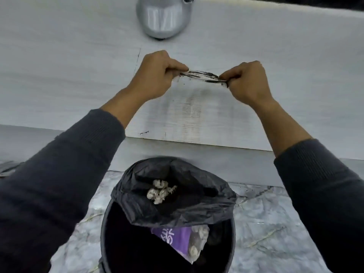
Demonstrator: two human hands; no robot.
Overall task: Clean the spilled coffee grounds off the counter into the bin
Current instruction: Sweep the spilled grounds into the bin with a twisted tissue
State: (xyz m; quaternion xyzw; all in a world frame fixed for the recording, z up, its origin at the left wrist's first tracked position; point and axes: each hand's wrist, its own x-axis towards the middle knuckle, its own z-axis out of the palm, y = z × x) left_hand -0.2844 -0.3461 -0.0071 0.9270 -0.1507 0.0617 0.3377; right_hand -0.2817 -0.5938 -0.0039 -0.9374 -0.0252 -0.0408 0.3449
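Dark-streaked paper [204,76] pinched taut between left hand [155,75] and right hand [246,81], above pale counter [59,66]; black-lined bin [167,213] below.

On the pale worktop [59,66], the left hand [155,75] and right hand [246,81] each pinch one end of a thin, stained paper sheet [202,76] stretched between them, dark coffee grounds [204,74] streaked along it. A shiny metal appliance base [163,18] stands at the far edge. Below the near edge, on the marbled floor [266,223], sits a black bin [110,233] with a loose black liner [187,203] holding crumpled white tissue [159,192] and a purple packet [177,239].
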